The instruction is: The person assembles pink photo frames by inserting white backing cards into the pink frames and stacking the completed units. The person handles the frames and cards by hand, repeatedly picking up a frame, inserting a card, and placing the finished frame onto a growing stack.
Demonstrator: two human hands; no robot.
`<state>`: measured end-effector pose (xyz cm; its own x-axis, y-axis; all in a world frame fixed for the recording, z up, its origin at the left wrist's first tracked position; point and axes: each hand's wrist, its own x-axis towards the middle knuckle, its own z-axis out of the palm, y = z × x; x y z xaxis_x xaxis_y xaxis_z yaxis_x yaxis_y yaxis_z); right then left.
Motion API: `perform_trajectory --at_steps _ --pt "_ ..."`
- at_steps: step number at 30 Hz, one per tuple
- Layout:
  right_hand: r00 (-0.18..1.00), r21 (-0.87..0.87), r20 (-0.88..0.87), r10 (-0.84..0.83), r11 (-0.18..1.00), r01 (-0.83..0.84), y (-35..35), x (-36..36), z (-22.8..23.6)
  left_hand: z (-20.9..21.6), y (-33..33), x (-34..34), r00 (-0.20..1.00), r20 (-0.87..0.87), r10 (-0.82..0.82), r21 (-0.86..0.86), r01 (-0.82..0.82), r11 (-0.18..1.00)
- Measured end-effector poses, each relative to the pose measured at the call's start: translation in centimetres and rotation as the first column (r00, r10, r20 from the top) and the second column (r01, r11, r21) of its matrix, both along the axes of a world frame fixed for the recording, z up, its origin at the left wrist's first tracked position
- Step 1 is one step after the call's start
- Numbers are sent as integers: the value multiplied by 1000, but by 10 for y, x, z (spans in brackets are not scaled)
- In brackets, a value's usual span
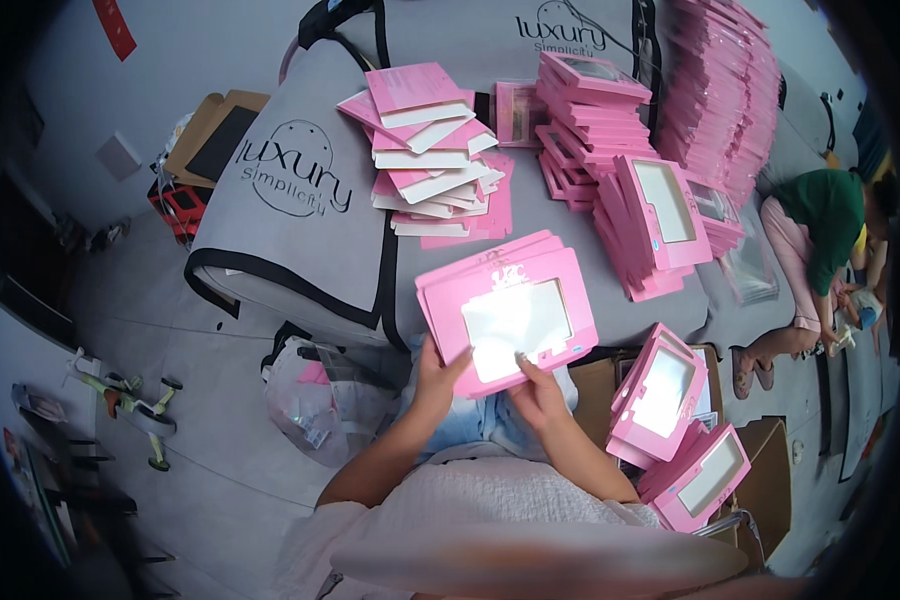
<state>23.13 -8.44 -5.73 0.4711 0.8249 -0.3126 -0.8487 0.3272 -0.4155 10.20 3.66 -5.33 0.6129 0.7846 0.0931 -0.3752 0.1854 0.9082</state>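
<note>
Between my hands, above my lap, is a small stack of pink window boxes [440, 300], the top one showing a shiny clear window. My left hand [437, 378] grips its lower left corner, thumb on the front. At the lower edge my right hand [540, 393] holds it, thumb over the window. How many boxes are in the stack I cannot tell. Beyond it on the sofa lies an uneven pile of pink and white flat boxes [435, 150]. To the right stands a stack of pink window boxes [660, 215].
A cardboard carton [770, 460] at my right holds more pink window boxes [660, 390]. A tall pink stack [720, 100] rises at the sofa's far right. A clear plastic bag [315, 400] sits on the floor at left, near a child's balance bike [135, 405]. Another person [820, 235] bends over at far right.
</note>
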Motion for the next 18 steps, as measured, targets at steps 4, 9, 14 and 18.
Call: perform_trajectory --at_steps 4,9,14,18 --pt "653 -298 603 459 888 -349 -28 12 14 19 38 0 1000 -3 -4 -110 4 994" --pt "-112 -620 601 791 374 -690 -95 80 61 60 112 -21 893 -260 -369 -60 366 929" --pt "546 -339 772 326 937 -81 -52 80 78 57 171 30 469 -557 -685 -40 809 586" --pt "332 -439 871 363 878 190 0 64 7 47 144 82 361 -663 -655 18 883 469"
